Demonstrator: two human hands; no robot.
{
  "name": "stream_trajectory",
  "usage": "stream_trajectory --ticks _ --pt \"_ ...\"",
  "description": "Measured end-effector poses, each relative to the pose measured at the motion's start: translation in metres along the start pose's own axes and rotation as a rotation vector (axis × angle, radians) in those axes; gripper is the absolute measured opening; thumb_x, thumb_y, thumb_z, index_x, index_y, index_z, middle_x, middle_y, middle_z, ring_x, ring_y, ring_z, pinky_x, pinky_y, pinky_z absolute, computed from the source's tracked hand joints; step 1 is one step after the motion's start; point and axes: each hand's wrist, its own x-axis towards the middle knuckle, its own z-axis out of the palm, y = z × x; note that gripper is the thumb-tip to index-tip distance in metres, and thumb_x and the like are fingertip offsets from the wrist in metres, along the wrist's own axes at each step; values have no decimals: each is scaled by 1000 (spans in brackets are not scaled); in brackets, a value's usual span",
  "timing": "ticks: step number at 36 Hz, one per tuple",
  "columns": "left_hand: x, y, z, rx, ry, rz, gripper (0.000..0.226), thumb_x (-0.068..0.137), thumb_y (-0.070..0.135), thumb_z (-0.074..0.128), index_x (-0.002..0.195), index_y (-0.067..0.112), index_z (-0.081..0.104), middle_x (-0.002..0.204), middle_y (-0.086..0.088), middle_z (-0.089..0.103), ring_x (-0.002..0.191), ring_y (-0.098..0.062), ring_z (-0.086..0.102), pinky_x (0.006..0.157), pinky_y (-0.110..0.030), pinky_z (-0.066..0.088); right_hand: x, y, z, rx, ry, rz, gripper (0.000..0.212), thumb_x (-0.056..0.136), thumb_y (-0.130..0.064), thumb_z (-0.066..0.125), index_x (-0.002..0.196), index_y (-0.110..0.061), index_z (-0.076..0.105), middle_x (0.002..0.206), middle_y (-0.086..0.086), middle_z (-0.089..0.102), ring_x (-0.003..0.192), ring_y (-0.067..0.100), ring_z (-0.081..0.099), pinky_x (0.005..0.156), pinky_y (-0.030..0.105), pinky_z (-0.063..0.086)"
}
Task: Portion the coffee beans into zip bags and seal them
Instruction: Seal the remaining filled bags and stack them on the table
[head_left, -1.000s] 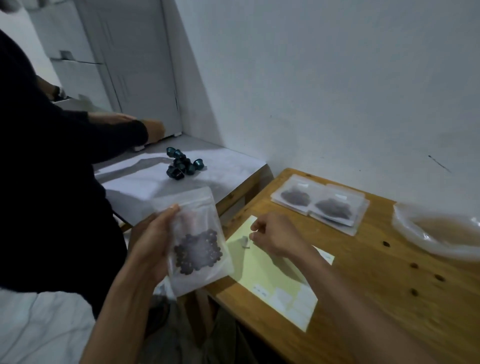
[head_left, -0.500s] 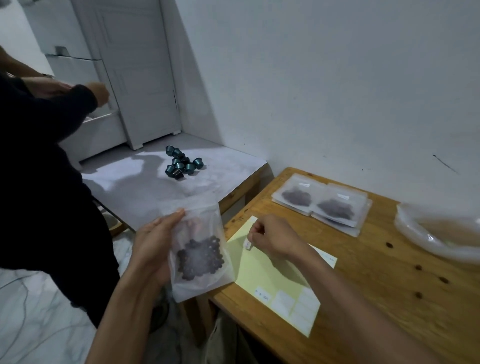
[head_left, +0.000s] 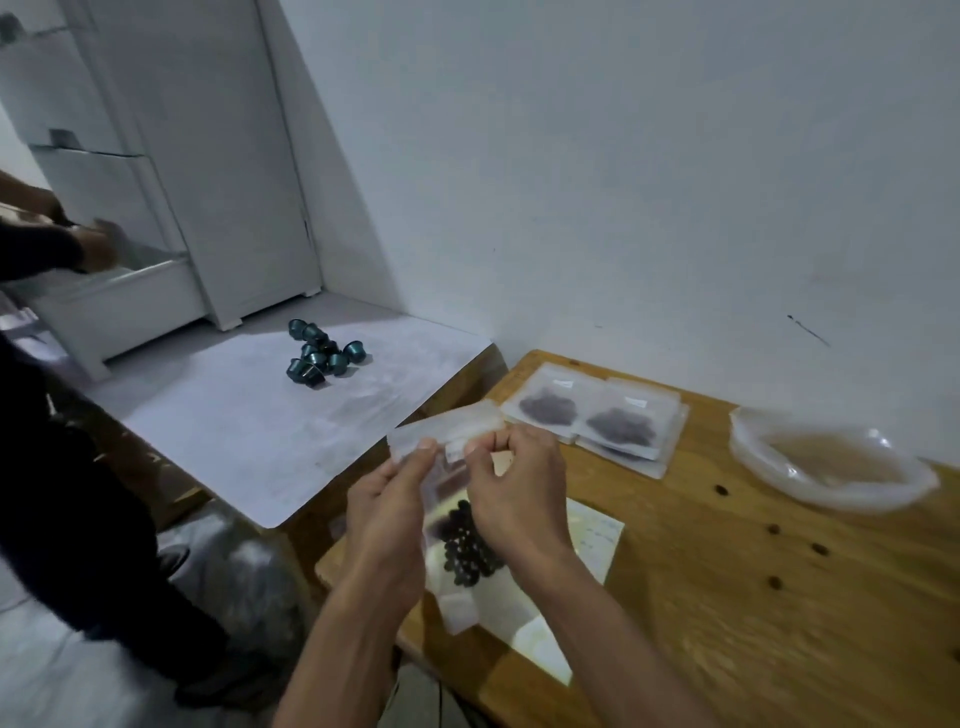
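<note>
Both hands hold one zip bag upright above the near-left corner of the wooden table: left hand pinches its top strip, right hand pinches a small white label against it, apparently to stick it while coffee beans settle low. Filled bags lie well apart by the wall; the bag overhangs the table edge, bare wood to the right
</note>
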Motion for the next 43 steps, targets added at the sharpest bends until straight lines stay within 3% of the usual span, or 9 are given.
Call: stream_trajectory --ticks 4,10,15,18,24,30,35,40,43 --pt "-3 1 8 6 3 6 22 92 26 66 96 7 77 98 -8 77 100 -27 72 92 -51 54 -2 5 -9 -34 3 -29 9 95 -31 62 87 -26 63 116 -4 54 119 13 47 92 25 39" --pt "-5 3 15 -18 -27 -3 19 94 20 65 96 4 75 90 -9 78 81 -20 76 72 -38 55 -3 7 -15 -38 -17 -43 9 95 -32 62 88 -26 63 114 -5 53 117 10 46 81 18 34" --pt "-6 0 16 67 -78 62 11 87 13 71 95 7 74 89 -7 78 85 -18 75 63 -34 53 -6 8 -17 -43 -16 -37 7 96 -31 60 92 -26 62 115 -8 50 115 5 44 68 5 31" --pt "-6 -2 15 101 -68 99 13 87 8 70 98 3 74 91 -10 78 86 -19 75 61 -33 56 -6 7 -18 -42 -12 -29 8 96 -33 60 94 -26 62 116 -9 49 114 3 44 66 4 30" --pt "0 -3 16 122 -81 110 17 88 6 70 104 4 73 95 -10 78 91 -23 75 80 -45 58 -4 12 -23 42 14 -11 10 93 -35 66 95 -28 60 108 -13 54 103 2 51 72 7 34" --pt "16 -2 28 149 -159 123 23 87 5 70 110 9 71 99 -10 77 95 -27 74 89 -54 57 6 12 -40 279 62 89 40 87 -28 77 111 -34 44 95 -6 62 81 1 62 62 15 45" --pt "38 -7 43 336 -270 101 47 76 20 84 119 19 65 104 -3 77 97 -26 73 90 -57 55 29 20 -55 359 203 136 38 88 -26 75 111 -34 46 100 -9 56 85 4 58 78 33 57" --pt "71 -13 67 382 -257 123 49 75 10 84 117 18 60 104 -9 75 93 -27 73 81 -49 59 54 32 -75 314 125 204 36 93 -22 68 118 -34 45 106 -10 48 86 3 51 59 20 46" --pt "96 -13 88 405 -239 156 54 70 10 88 116 16 59 106 -10 74 93 -27 73 78 -44 61 69 43 -83 180 57 207 39 90 -16 70 119 -33 51 114 -8 50 91 4 52 61 16 47"
